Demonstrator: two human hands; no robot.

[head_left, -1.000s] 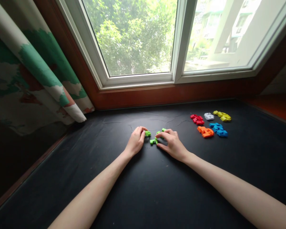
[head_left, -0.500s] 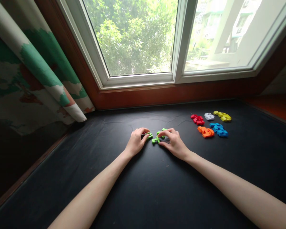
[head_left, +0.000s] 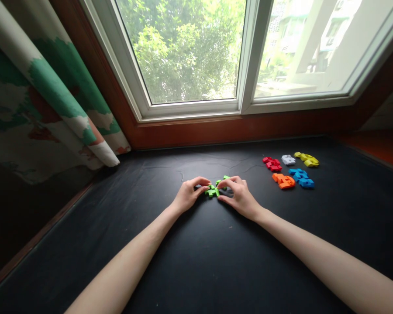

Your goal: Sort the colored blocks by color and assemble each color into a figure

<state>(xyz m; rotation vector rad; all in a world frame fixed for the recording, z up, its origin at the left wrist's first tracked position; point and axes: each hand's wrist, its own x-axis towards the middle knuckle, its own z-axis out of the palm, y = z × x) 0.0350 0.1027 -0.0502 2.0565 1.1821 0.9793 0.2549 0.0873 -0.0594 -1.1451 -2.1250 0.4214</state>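
Observation:
Small green plastic pieces (head_left: 212,192), like toy puzzle blocks, lie on the black tabletop between my two hands. My left hand (head_left: 190,194) pinches one green piece from the left, its thumb and fingers curved around the end. From the right, the thumb and forefinger of my right hand (head_left: 239,197) grip another green piece at its side. The two held pieces meet or nearly touch; I cannot tell whether they are joined. Just behind the right fingertips more green pieces (head_left: 225,178) lie partly hidden.
To the right lie groups of red pieces (head_left: 272,164), white pieces (head_left: 288,160), yellow pieces (head_left: 309,160), orange pieces (head_left: 283,181) and blue pieces (head_left: 301,178). A window (head_left: 190,109) borders the black table (head_left: 216,261) at the back. A patterned curtain (head_left: 62,96) hangs at left.
My left hand has moved slightly right, bringing its green piece up against the one at my right hand. The right hand has stayed nearly in place.

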